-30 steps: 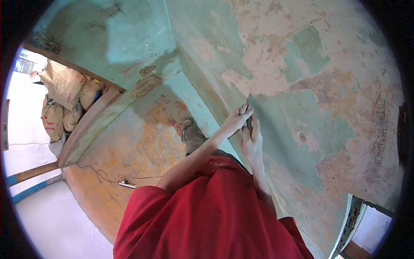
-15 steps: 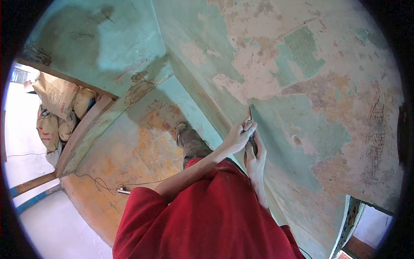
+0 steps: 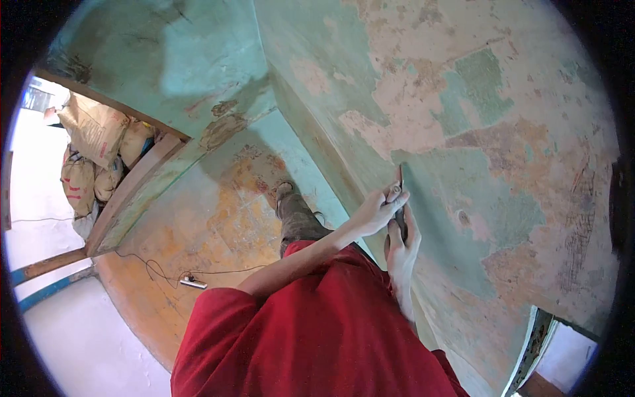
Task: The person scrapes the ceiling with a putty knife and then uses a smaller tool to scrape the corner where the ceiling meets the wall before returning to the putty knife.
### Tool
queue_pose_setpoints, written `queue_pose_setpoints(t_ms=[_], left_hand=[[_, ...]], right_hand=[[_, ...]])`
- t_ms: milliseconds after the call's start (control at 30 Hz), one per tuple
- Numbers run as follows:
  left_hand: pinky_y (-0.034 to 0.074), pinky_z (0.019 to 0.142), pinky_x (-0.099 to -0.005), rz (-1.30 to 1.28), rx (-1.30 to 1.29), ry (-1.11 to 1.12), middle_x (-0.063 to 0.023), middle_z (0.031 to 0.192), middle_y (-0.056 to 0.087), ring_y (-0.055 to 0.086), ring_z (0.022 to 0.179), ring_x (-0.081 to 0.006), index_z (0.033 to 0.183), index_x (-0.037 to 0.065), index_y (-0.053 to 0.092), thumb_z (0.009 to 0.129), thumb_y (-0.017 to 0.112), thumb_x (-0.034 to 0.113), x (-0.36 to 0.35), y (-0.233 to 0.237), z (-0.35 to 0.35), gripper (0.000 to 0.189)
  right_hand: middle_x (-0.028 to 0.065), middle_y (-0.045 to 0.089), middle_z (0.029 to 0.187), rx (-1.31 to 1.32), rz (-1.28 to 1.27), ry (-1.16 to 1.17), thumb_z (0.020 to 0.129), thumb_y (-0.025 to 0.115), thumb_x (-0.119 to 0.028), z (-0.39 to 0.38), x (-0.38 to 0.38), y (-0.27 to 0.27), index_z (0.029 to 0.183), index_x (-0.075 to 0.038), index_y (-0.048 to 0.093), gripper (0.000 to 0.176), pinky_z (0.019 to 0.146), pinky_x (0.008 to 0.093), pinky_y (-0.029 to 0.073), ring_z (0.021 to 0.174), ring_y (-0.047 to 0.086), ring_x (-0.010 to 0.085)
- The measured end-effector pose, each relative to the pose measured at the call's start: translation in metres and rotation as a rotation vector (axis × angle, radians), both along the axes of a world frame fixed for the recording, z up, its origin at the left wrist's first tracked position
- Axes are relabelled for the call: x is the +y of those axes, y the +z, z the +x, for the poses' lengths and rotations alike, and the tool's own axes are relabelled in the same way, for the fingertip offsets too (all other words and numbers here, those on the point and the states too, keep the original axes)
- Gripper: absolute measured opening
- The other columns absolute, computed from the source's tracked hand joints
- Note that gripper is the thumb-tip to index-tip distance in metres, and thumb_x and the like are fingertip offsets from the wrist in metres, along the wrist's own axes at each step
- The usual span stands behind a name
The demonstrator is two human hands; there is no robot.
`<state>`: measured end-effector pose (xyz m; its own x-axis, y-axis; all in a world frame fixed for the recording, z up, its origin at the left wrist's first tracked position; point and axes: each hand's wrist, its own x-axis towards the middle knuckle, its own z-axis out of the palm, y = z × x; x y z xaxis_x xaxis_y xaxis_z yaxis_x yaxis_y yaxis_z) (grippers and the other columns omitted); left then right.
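Both hands hold one slim dark tool [image 3: 401, 221] against the wall [image 3: 450, 178], where green paint is partly gone and pinkish plaster shows. My left hand [image 3: 377, 213] is closed round the upper part of the tool, near its blade. Just below it, my right hand [image 3: 402, 246] wraps the dark handle. The thin blade [image 3: 401, 173] points up and its tip is at the edge of a green paint patch. The palm sides are partly hidden.
Filled sacks [image 3: 92, 132] are stacked beyond a wooden-framed opening [image 3: 135, 182] at the left. A power strip [image 3: 193, 282] with a thin cable lies on the stained floor [image 3: 218, 225]. Another opening [image 3: 562, 354] is at the lower right.
The view has shifted a little, so walls and floor sit slightly differently in the frame. Both hands remain on the tool, at nearly the same place on the wall.
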<state>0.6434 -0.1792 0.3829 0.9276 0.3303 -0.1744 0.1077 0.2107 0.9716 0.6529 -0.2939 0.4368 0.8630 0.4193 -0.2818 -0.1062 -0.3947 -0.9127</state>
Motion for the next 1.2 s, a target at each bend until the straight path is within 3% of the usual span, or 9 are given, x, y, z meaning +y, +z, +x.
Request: queue_pose_setpoints(t_ms=[33,100,267,433,567,800,900,1100,1200], left_hand=[[0.043,0.070,-0.0279,-0.109,0.002,0.003,-0.0013,0.080,0.050,0.045,0.078,-0.0079,0.095,-0.001,0.053,0.097,0.053,0.027,0.003,0.003,0.001,0.028],[0.042,0.071,-0.0308,-0.323,0.017,0.002,-0.0069,0.074,0.046,0.043,0.076,-0.0110,0.094,0.000,0.052,0.098,0.051,0.027,0.009,0.006,-0.001,0.027],[0.045,0.070,-0.0346,0.066,-0.018,-0.045,-0.0146,0.080,0.056,0.054,0.079,-0.0142,0.113,-0.003,0.052,0.097,0.050,0.030,-0.002,0.005,-0.001,0.036],[0.046,0.071,-0.0417,0.146,0.016,-0.019,-0.0245,0.086,0.062,0.064,0.082,-0.0391,0.142,-0.002,0.028,0.098,0.046,0.028,-0.020,0.013,-0.007,0.056],[0.048,0.070,-0.0369,-0.023,0.095,-0.113,-0.0178,0.079,0.060,0.056,0.074,-0.0184,0.143,0.003,0.032,0.098,0.048,0.032,-0.015,0.019,-0.012,0.056],[0.046,0.065,-0.0323,0.124,-0.090,0.055,-0.0082,0.077,0.056,0.052,0.074,-0.0112,0.136,0.003,0.042,0.099,0.048,0.031,-0.023,-0.012,0.001,0.047],[0.046,0.068,-0.0294,0.080,0.165,-0.075,-0.0065,0.082,0.057,0.051,0.077,-0.0104,0.135,0.003,0.044,0.099,0.049,0.029,-0.006,-0.011,0.002,0.044],[0.046,0.076,-0.0266,-0.135,-0.198,0.096,-0.0007,0.093,0.057,0.051,0.084,-0.0086,0.122,-0.004,0.053,0.099,0.050,0.024,-0.012,-0.014,0.002,0.036],[0.041,0.093,-0.0236,-0.392,0.028,-0.070,-0.0064,0.115,0.058,0.049,0.107,-0.0097,0.144,-0.002,0.031,0.099,0.049,0.020,0.013,-0.011,0.000,0.054]], right_hand=[[0.0159,0.065,0.097,-0.005,0.000,-0.010,0.088,0.050,-0.006,0.001,0.002,-0.009,0.134,0.006,0.044,0.048,0.075,0.0272,0.046,0.081,0.058,0.0163],[-0.0023,0.053,0.076,-0.232,0.068,0.042,0.089,0.048,-0.002,-0.003,0.007,-0.029,0.136,0.004,0.044,0.047,0.045,0.0207,0.026,0.052,0.034,0.0023],[0.0005,0.056,0.082,-0.079,0.058,-0.007,0.086,0.051,-0.005,-0.011,-0.006,0.007,0.137,0.005,0.042,0.053,0.055,0.0231,0.039,0.061,0.047,0.0078],[-0.0049,0.048,0.069,0.042,0.136,-0.062,0.087,0.051,-0.006,-0.017,-0.022,0.003,0.139,0.000,0.043,0.053,0.041,0.0205,0.026,0.048,0.035,0.0018],[-0.0077,0.042,0.060,0.134,0.213,-0.096,0.093,0.045,-0.009,-0.018,-0.018,0.003,0.141,-0.001,0.040,0.049,0.037,0.0196,0.022,0.041,0.029,0.0011],[-0.0066,0.045,0.062,0.194,0.345,-0.137,0.095,0.044,-0.008,-0.010,-0.011,-0.013,0.138,-0.002,0.045,0.043,0.037,0.0198,0.022,0.041,0.030,0.0012],[-0.0071,0.044,0.062,0.149,0.336,-0.128,0.095,0.043,-0.008,-0.010,0.005,-0.015,0.137,-0.001,0.046,0.043,0.037,0.0197,0.022,0.042,0.031,0.0008],[-0.0065,0.046,0.066,0.109,0.311,-0.150,0.094,0.046,-0.007,-0.009,0.008,-0.009,0.136,0.001,0.047,0.043,0.042,0.0197,0.024,0.047,0.033,0.0004],[-0.0058,0.047,0.065,-0.027,0.247,-0.072,0.093,0.047,-0.006,-0.008,0.022,-0.015,0.135,0.005,0.046,0.043,0.042,0.0199,0.025,0.048,0.034,0.0009]])
